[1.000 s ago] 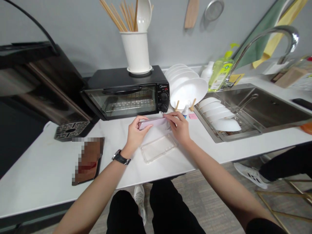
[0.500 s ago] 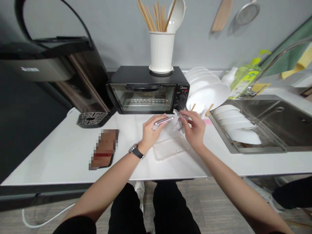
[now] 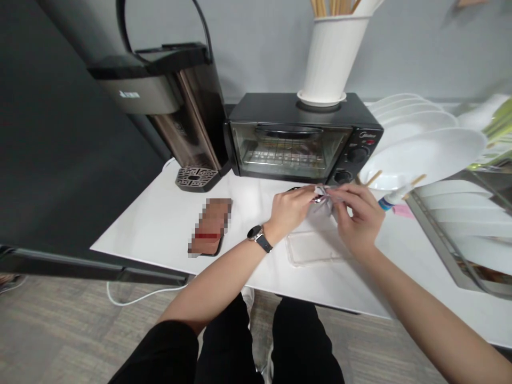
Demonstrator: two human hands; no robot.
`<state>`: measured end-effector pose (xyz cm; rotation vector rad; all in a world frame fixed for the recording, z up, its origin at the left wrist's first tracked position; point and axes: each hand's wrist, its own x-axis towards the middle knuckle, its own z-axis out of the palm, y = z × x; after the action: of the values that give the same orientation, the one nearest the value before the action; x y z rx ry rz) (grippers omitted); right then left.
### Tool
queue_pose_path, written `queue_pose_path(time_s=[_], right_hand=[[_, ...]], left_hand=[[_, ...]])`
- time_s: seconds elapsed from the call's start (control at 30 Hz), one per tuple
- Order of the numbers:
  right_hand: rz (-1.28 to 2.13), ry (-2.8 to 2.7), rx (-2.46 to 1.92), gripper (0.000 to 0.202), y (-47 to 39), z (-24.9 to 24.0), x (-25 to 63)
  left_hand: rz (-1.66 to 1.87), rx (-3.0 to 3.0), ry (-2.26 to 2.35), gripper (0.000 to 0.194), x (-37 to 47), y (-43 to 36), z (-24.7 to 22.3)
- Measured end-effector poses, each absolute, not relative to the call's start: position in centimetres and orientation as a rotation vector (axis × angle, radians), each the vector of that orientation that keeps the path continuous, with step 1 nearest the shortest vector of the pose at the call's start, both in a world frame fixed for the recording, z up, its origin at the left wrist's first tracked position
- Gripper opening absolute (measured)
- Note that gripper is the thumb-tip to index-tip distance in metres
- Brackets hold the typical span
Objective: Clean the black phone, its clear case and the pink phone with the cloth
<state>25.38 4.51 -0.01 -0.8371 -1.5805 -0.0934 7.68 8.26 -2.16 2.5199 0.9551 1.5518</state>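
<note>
My left hand (image 3: 293,209) is closed round a slim phone (image 3: 318,199) held above the counter. Most of the phone is hidden behind my fingers; a shiny edge shows. My right hand (image 3: 359,214) pinches a crumpled pale grey wipe (image 3: 325,207) against the phone's right end. Below the two hands a clear phone case (image 3: 312,253) lies flat on the white counter (image 3: 250,202). Further left lies a dark-edged flat device (image 3: 211,226), its face blurred out by large pixels.
Behind my hands stands a black toaster oven (image 3: 296,152) with a white utensil holder (image 3: 334,58) on top. A tall dispenser (image 3: 196,114) is at the back left. White plates (image 3: 432,154) and a blue-banded tube (image 3: 394,198) are on the right, beside the sink rack (image 3: 436,234).
The view has swung left, so things appear further right. My left hand has turned over, hiding more of the phone, and the wipe now meets the phone's end.
</note>
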Motion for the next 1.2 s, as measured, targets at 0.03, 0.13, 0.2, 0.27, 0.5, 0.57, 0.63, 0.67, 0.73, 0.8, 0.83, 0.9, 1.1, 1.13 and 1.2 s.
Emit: queue_pose_path(time_s=[0.03,0.13,0.2,0.27,0.5,0.57,0.63,0.67,0.73,0.8,0.83,0.9,1.1,1.13,1.2], right_hand=[[-0.110,-1.621,-0.808,0.031,4.2,0.0,25.1],[-0.155,-1.707,-0.738,0.039,3.3,0.2,24.1],[-0.165,-1.733,-0.721,0.041,3.1,0.2,23.8],[-0.167,-1.735,-0.726,0.041,3.3,0.2,24.0],[-0.133,-1.523,-0.940,0.025,5.0,-0.3,26.4],[-0.101,-1.502,-0.998,0.023,5.2,-0.4,26.6],[-0.085,-1.485,-1.018,0.023,5.2,-0.5,26.5],[-0.087,-1.481,-1.012,0.023,5.1,-0.5,26.4],[-0.099,-1.492,-0.962,0.026,4.8,-0.4,26.0],[-0.111,-1.533,-0.882,0.032,4.4,-0.4,25.4],[-0.115,-1.566,-0.845,0.035,4.1,-0.4,25.2],[-0.116,-1.641,-0.789,0.040,3.6,-0.3,24.7],[-0.076,-1.760,-0.701,0.052,2.8,-0.5,24.2],[-0.072,-1.761,-0.697,0.053,2.9,-0.5,24.2],[-0.063,-1.754,-0.707,0.052,3.0,-0.5,24.4]], left_hand=[[1.524,2.519,0.961,0.035,7.7,8.1,-2.0],[1.481,2.443,0.902,0.041,7.6,7.8,-1.6],[1.476,2.404,0.889,0.041,7.5,7.7,-1.4],[1.462,2.438,0.920,0.043,7.5,7.6,-1.3],[1.510,2.569,1.010,0.035,7.6,7.5,-1.3],[1.507,2.543,0.974,0.039,7.6,7.5,-1.2],[1.516,2.537,0.959,0.039,7.7,7.5,-1.2],[1.519,2.545,0.966,0.038,7.7,7.6,-1.2],[1.517,2.566,1.018,0.035,7.7,7.6,-1.4],[1.497,2.579,1.075,0.029,7.7,7.7,-1.6],[1.478,2.576,1.087,0.028,7.7,7.7,-1.6],[1.445,2.529,1.046,0.032,7.6,7.5,-1.5],[1.394,2.335,0.936,0.043,7.5,7.1,-0.9],[1.401,2.343,0.938,0.045,7.5,7.1,-1.0],[1.427,2.376,0.943,0.048,7.5,7.4,-1.3]])
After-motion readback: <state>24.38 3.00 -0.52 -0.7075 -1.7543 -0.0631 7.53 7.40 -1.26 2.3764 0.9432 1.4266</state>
